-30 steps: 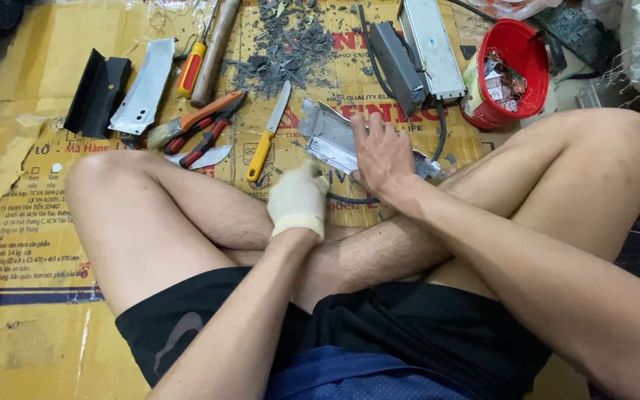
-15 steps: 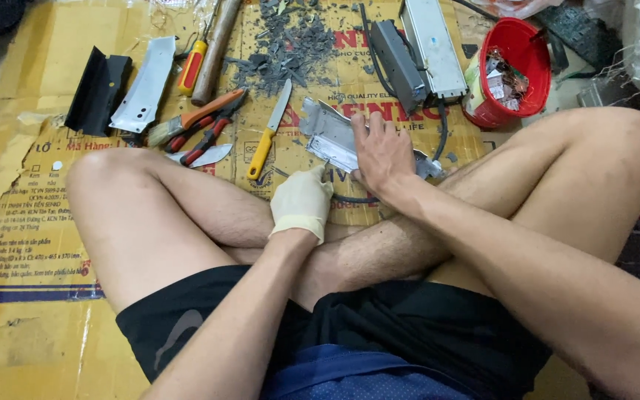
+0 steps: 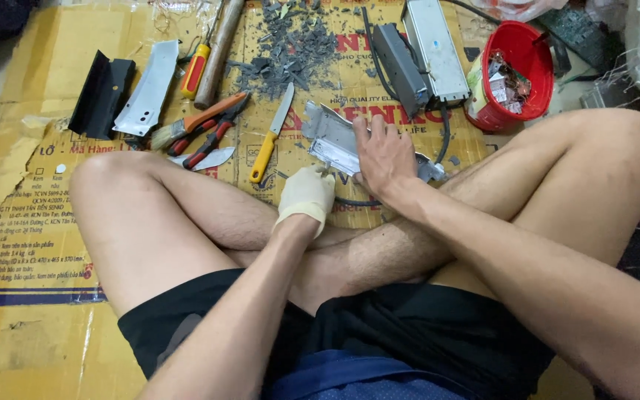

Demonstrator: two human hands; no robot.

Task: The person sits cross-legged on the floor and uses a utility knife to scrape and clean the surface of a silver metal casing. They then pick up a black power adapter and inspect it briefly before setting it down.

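Observation:
I sit cross-legged on flattened cardboard (image 3: 31,222). My right hand (image 3: 384,154), bare, lies flat on a bent silver metal casing (image 3: 329,139) just beyond my shins and presses it down. My left hand (image 3: 307,194), in a pale glove, is curled with its fingertips at the casing's near edge; what it grips is hidden. A black cable (image 3: 357,201) runs under the casing. A yellow-handled knife (image 3: 270,141) lies just left of the casing.
Left of the knife lie red-handled pliers (image 3: 209,137), a brush, a silver metal plate (image 3: 146,96) and a black metal piece (image 3: 98,92). Farther off are a screwdriver, a wooden handle, grey debris (image 3: 294,48), two long metal boxes (image 3: 416,52) and a red bucket (image 3: 512,78).

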